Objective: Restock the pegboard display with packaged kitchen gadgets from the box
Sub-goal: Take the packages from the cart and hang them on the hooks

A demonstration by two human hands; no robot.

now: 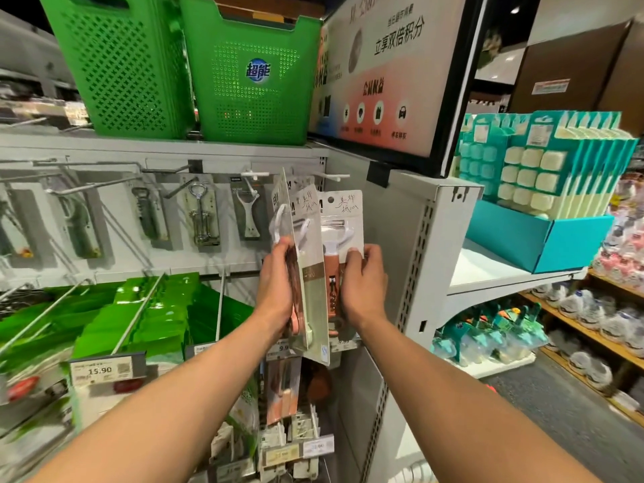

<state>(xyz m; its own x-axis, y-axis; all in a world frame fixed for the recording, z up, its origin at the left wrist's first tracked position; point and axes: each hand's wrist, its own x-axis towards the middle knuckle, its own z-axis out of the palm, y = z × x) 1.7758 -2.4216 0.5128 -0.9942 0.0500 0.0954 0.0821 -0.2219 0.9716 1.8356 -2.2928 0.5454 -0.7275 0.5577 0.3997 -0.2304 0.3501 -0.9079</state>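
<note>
Head view: in front of the pegboard's [118, 252] right end, the left hand [278, 273] grips a bundle of carded peelers [308, 273], fingers curled round its lower half, the cards tilted and fanned edge-on. Just right of the bundle, the right hand [362, 277] pinches a single carded peeler [343, 217] with a brown handle, thumb on the card's front. Its top edge sits just below a white peg hook [334, 176] at the pegboard's upper right, not on it. Left along the pegboard hang a white peeler pack [248, 210] and a corkscrew pack [202, 214]. Green baskets [251, 74] stand above the pegboard.
</note>
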